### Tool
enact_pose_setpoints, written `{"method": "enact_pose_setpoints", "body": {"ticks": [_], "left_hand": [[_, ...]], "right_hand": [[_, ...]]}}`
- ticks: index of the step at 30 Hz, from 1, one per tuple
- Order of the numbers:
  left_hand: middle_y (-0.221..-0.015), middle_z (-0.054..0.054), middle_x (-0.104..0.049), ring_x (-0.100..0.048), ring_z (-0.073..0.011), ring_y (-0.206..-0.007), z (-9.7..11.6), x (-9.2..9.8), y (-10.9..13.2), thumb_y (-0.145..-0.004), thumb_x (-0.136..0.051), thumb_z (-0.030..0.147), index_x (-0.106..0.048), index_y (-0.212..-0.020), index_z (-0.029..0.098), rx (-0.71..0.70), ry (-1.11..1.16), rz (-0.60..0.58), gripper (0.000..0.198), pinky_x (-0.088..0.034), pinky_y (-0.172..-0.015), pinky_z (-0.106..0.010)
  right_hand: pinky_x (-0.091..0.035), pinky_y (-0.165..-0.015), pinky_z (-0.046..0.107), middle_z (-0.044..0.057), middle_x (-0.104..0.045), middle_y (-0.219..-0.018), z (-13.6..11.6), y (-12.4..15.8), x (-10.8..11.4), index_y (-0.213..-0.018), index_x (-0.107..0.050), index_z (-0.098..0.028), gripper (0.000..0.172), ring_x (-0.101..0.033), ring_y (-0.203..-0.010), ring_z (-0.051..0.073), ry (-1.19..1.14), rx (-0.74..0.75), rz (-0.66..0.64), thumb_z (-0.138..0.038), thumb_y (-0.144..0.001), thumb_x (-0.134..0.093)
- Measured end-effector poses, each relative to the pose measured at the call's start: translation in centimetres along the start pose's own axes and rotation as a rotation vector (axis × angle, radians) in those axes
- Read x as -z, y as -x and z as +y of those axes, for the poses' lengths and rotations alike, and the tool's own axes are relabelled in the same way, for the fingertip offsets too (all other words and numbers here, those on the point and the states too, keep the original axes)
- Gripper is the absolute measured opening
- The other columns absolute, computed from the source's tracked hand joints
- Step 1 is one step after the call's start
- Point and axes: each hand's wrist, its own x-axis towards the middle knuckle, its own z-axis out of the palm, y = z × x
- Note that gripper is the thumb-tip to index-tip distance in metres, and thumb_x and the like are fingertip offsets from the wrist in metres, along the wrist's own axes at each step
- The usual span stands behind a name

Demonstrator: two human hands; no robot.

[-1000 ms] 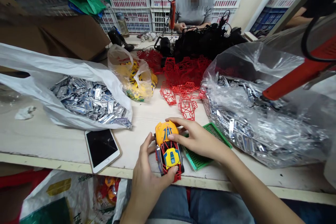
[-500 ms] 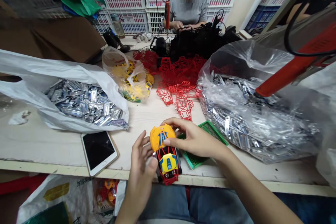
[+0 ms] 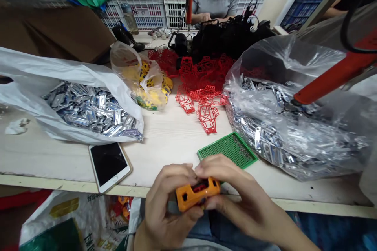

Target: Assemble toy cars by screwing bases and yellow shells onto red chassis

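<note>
An orange and yellow toy car [image 3: 196, 195] is turned on its side at the table's near edge, held between both hands. My left hand [image 3: 165, 208] wraps it from below and the left. My right hand [image 3: 232, 192] grips it from above and the right, fingers curled over its top. Most of the car is hidden by the fingers. A green perforated tray [image 3: 228, 150] lies on the table just beyond my right hand.
A white phone [image 3: 108, 164] lies at the near left edge. Bags of silver parts sit left [image 3: 88, 110] and right [image 3: 282, 125]. Red plastic frames [image 3: 206, 86] and a bag of yellow parts [image 3: 150, 82] lie mid-table. A red tool [image 3: 335, 74] hangs at the right. Another person sits opposite.
The car was lifted off the table, pulled back to the near edge and rolled onto its side. Both hands closed around it. The green tray is uncovered.
</note>
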Motion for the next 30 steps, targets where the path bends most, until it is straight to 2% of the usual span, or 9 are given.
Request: {"method": "enact_pose_setpoints", "body": {"ticks": [5, 13, 16, 20, 23, 24, 26, 28, 30], "left_hand": [[-0.108, -0.01, -0.075, -0.073, -0.0271, -0.115, 0.4, 1.5, -1.0, -0.095, -0.066, 0.021, -0.063, -0.121, 0.021, -0.173, -0.113, -0.158, 0.026, -0.052, -0.114, -0.056], [-0.099, -0.007, -0.077, -0.072, -0.027, -0.118, 1.0, 2.5, -2.1, -0.09, -0.063, 0.015, -0.067, -0.116, 0.022, -0.259, -0.204, -0.237, 0.027, -0.049, -0.115, -0.052], [-0.099, -0.008, -0.075, -0.072, -0.0257, -0.107, 1.3, 2.0, -2.3, -0.094, -0.067, 0.021, -0.064, -0.119, 0.02, -0.2, -0.092, -0.207, 0.025, -0.056, -0.105, -0.048], [-0.091, -0.005, -0.066, -0.068, -0.0189, -0.085, 0.8, 0.9, -1.8, -0.096, -0.068, 0.027, -0.065, -0.106, 0.021, 0.106, 0.168, -0.087, 0.012, -0.06, -0.076, -0.031], [-0.079, 0.0, -0.062, -0.062, -0.0125, -0.067, -0.2, 0.2, -1.3, -0.094, -0.072, 0.035, -0.064, -0.09, 0.021, 0.472, 0.357, 0.093, 0.017, -0.054, -0.06, -0.021], [-0.077, 0.001, -0.064, -0.062, -0.012, -0.064, -0.5, 0.0, -1.2, -0.092, -0.075, 0.039, -0.064, -0.089, 0.021, 0.597, 0.42, 0.136, 0.022, -0.053, -0.057, -0.02], [-0.077, 0.0, -0.069, -0.065, -0.0136, -0.062, -0.9, -0.5, -1.1, -0.085, -0.081, 0.046, -0.067, -0.092, 0.019, 0.811, 0.521, 0.194, 0.032, -0.054, -0.057, -0.022], [-0.078, -0.001, -0.073, -0.068, -0.0153, -0.064, -0.9, -1.0, -1.2, -0.079, -0.084, 0.049, -0.069, -0.097, 0.018, 0.947, 0.562, 0.25, 0.039, -0.055, -0.061, -0.024], [-0.077, -0.001, -0.074, -0.069, -0.0165, -0.067, -0.9, -1.5, -1.4, -0.076, -0.086, 0.049, -0.071, -0.099, 0.017, 1.014, 0.567, 0.278, 0.042, -0.055, -0.061, -0.023]], "right_hand": [[-0.055, -0.113, 0.036, 0.008, -0.074, -0.121, -0.5, 2.3, -0.2, -0.149, -0.05, -0.028, 0.052, -0.061, -0.133, 0.022, 0.176, 0.138, 0.024, -0.013, -0.101, -0.061], [-0.053, -0.118, 0.04, 0.009, -0.077, -0.117, -0.6, 2.5, 0.5, -0.147, -0.051, -0.025, 0.049, -0.061, -0.138, 0.023, 0.273, 0.201, 0.001, -0.01, -0.101, -0.059], [-0.057, -0.111, 0.037, 0.008, -0.076, -0.114, -0.9, 2.0, 0.2, -0.149, -0.047, -0.03, 0.049, -0.066, -0.129, 0.023, 0.184, 0.128, 0.004, -0.015, -0.103, -0.058], [-0.061, -0.103, 0.037, 0.01, -0.069, -0.132, -1.0, 1.5, 0.1, -0.162, -0.028, -0.035, 0.07, -0.07, -0.122, 0.023, 0.117, -0.029, 0.098, -0.026, -0.102, -0.063], [-0.062, -0.098, 0.045, 0.009, -0.066, -0.137, 0.1, 0.4, 1.8, -0.151, -0.05, -0.035, 0.057, -0.072, -0.112, 0.027, 0.227, -0.036, 0.494, -0.028, -0.097, -0.069], [-0.061, -0.093, 0.047, 0.007, -0.068, -0.13, 0.8, -0.2, 3.1, -0.138, -0.063, -0.034, 0.044, -0.072, -0.105, 0.027, 0.272, -0.031, 0.714, -0.024, -0.096, -0.068], [-0.058, -0.071, 0.041, 0.004, -0.072, -0.099, 2.8, -1.3, 6.4, -0.102, -0.074, -0.028, 0.024, -0.072, -0.083, 0.022, 0.425, 0.233, 1.414, -0.013, -0.091, -0.059], [-0.055, -0.076, 0.037, 0.003, -0.072, -0.101, 4.9, -2.2, 10.5, -0.093, -0.069, -0.025, 0.028, -0.071, -0.095, 0.021, 0.517, 0.255, 1.665, -0.005, -0.08, -0.055], [-0.052, -0.075, 0.037, 0.005, -0.074, -0.105, 6.7, -2.6, 14.2, -0.096, -0.066, -0.022, 0.024, -0.072, -0.099, 0.021, 0.473, 0.098, 1.725, -0.01, -0.086, -0.048]]}}
